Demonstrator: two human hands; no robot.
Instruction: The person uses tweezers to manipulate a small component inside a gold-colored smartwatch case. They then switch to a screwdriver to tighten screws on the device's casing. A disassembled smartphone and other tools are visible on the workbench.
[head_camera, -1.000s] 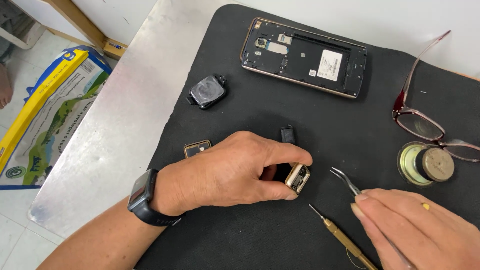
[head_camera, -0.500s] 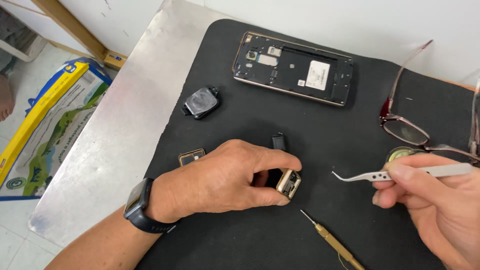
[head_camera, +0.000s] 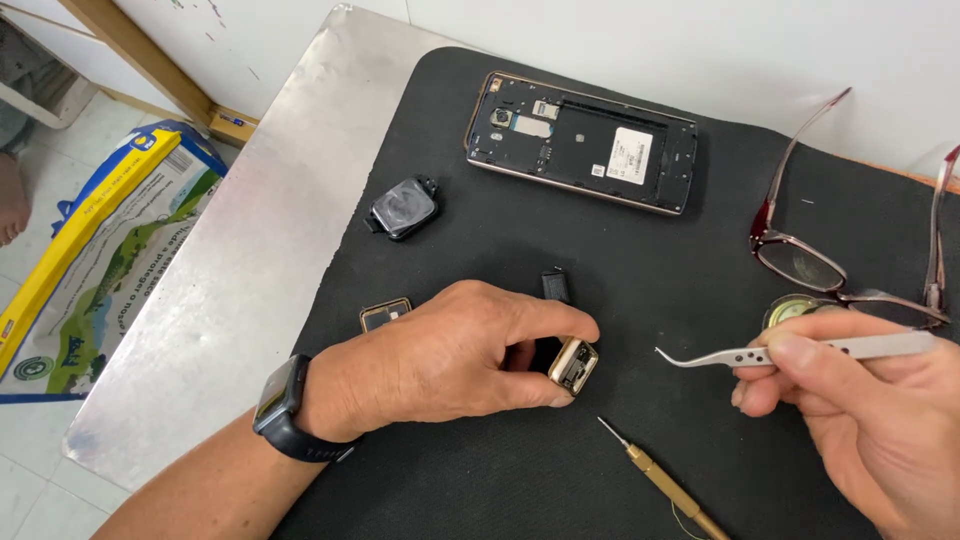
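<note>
The small gold watch case (head_camera: 574, 365) sits at the fingertips of the left hand (head_camera: 450, 365), pinched between thumb and first finger and resting on the black mat (head_camera: 480, 480). Its open side faces up and tiny parts show inside. The left hand lies flat on the mat, with a dark smartwatch (head_camera: 285, 408) on its wrist.

The right hand (head_camera: 870, 420) is off to the side of the case, well apart from it. Its fingers are closed on thin silver tweezers (head_camera: 770, 353). The curved tip points toward the case but does not touch it.

Just below the case, between the two hands, lies a thin gold screwdriver (head_camera: 665, 480). Just past the left hand's knuckles is a small black part (head_camera: 556, 286). Beside the back of that hand sits a little square piece with a gold edge (head_camera: 385, 314). Farther out lie a dark round watch part (head_camera: 404, 208) and an opened phone (head_camera: 582, 142) with its back off.

Above the right hand rest red-framed glasses (head_camera: 800, 255), and a small round tin (head_camera: 795, 310) peeks out behind the fingers. The mat lies on a shiny metal desk (head_camera: 250, 260). A blue and yellow bag (head_camera: 90, 250) is on the floor beside it
</note>
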